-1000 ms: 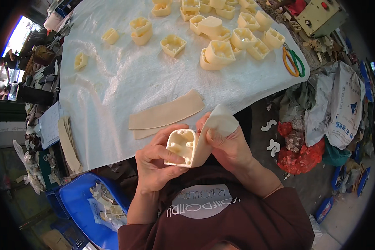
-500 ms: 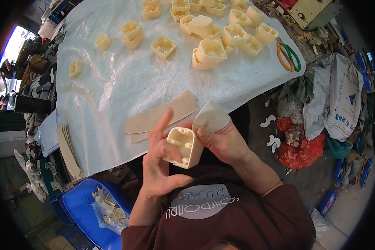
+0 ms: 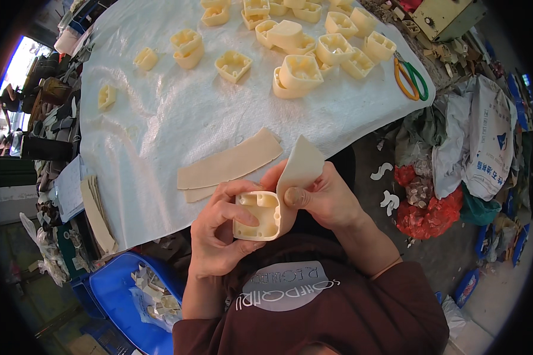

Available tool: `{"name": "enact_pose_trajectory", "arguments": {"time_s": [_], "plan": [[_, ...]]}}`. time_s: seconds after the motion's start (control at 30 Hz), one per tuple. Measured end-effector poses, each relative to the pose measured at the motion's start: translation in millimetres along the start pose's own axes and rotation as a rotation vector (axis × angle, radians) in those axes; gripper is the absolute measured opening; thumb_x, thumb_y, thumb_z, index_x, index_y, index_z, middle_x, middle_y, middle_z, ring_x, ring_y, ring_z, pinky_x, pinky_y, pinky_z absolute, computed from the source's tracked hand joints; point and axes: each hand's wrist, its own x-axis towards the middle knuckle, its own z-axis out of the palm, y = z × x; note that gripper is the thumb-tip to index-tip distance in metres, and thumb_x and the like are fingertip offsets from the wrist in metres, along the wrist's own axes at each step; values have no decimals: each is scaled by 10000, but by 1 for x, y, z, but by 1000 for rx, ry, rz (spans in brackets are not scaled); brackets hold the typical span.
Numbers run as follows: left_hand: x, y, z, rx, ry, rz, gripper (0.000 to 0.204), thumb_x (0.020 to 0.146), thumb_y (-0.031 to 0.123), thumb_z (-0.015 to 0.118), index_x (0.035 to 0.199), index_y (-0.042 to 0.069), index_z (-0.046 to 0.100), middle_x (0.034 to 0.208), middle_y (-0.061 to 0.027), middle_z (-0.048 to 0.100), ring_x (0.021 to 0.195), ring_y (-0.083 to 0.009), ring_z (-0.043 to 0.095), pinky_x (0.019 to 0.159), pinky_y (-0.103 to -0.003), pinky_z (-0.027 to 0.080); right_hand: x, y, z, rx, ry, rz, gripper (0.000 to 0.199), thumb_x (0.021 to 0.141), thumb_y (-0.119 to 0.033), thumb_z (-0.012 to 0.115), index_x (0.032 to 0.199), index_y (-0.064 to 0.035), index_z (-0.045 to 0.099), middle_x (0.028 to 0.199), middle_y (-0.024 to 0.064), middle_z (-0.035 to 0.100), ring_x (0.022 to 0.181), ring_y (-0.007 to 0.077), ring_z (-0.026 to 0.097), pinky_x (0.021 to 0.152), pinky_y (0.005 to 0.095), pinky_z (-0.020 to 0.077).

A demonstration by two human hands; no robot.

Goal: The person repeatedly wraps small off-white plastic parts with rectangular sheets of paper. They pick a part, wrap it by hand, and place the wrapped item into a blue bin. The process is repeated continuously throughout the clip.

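My left hand (image 3: 216, 236) grips a cream hollow plastic block (image 3: 257, 216) with its open side up, thumb pressed into the cavity. My right hand (image 3: 328, 198) pinches a cream flexible strip (image 3: 301, 168) against the block's right side; the strip's free end stands up above my fingers. Both hands are close to my chest, just off the near edge of the table. Two more cream strips (image 3: 228, 167) lie flat on the white sheet just beyond my hands.
A white sheet (image 3: 160, 118) covers the table. Several cream blocks (image 3: 302, 71) sit at the far side, with green and orange scissors (image 3: 410, 78) at the right corner. A blue crate (image 3: 130, 299) with scraps stands lower left. Bags and red scraps (image 3: 456, 171) lie on the floor at right.
My left thumb has closed down into the block's cavity. The strip now stands higher along the block's right side. The block has shifted slightly right.
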Motion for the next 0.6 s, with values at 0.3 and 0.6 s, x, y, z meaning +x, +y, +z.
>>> {"name": "enact_pose_trajectory", "arguments": {"time_s": [0.3, 0.6], "plan": [[-1, -6, 44, 320, 493, -20, 710, 539, 89, 831, 1111, 68, 411, 1166, -137, 376, 1130, -241, 378, 942, -368, 350, -3, 11, 8, -45, 92, -80, 333, 779, -244, 712, 960, 19, 618, 921, 97, 607, 850, 165, 589, 751, 287, 474], [1, 0, 17, 85, 110, 47, 464, 558, 43, 773, 953, 82, 533, 1096, -149, 448, 1008, -225, 457, 849, -333, 399, -2, 5, 3, 84, 17, -115, 246, 788, -194, 707, 819, -48, 511, 881, 91, 562, 836, 140, 538, 738, 288, 451]]}}
